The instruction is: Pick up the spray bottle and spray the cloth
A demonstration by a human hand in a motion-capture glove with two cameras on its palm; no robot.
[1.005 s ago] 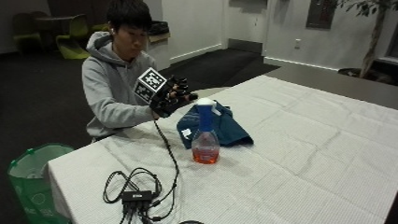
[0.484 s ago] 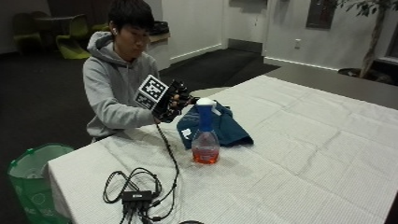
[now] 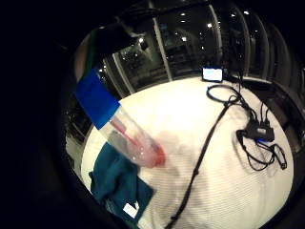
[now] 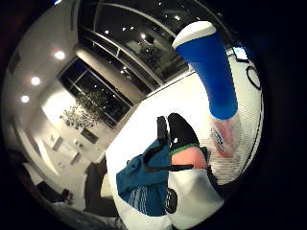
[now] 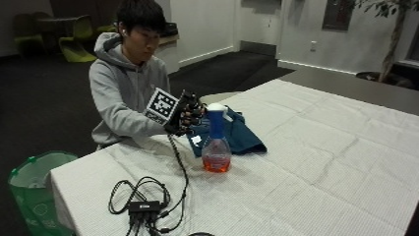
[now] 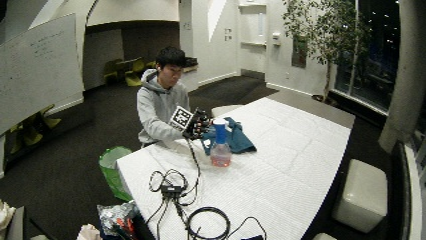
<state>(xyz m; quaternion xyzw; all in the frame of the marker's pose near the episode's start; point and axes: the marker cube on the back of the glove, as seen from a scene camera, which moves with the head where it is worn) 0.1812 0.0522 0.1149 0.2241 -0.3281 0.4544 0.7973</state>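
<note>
One spray bottle [image 5: 215,145] upright on worktop [image 5: 314,162] | cloth [image 5: 239,133] just behind | hand [image 5: 187,114] beside bottle top, fingers spread, holding nothing | green bin [image 5: 31,189] at worktop end

The spray bottle [image 5: 216,142] has a bright blue neck with a white cap, a clear body, and orange-red liquid in its lower part. The cloth [image 5: 237,135] is dark teal, with a small white label near one edge and pale stripes at one hem, seen in the thumb-side palm view. The tabletop [image 5: 314,162] is covered in white with a fine woven grid texture. The right hand [image 5: 187,114] wears a black glove. The person's hoodie [image 5: 124,101] is grey. The bin [image 5: 29,189] beside the tabletop is green.
</note>
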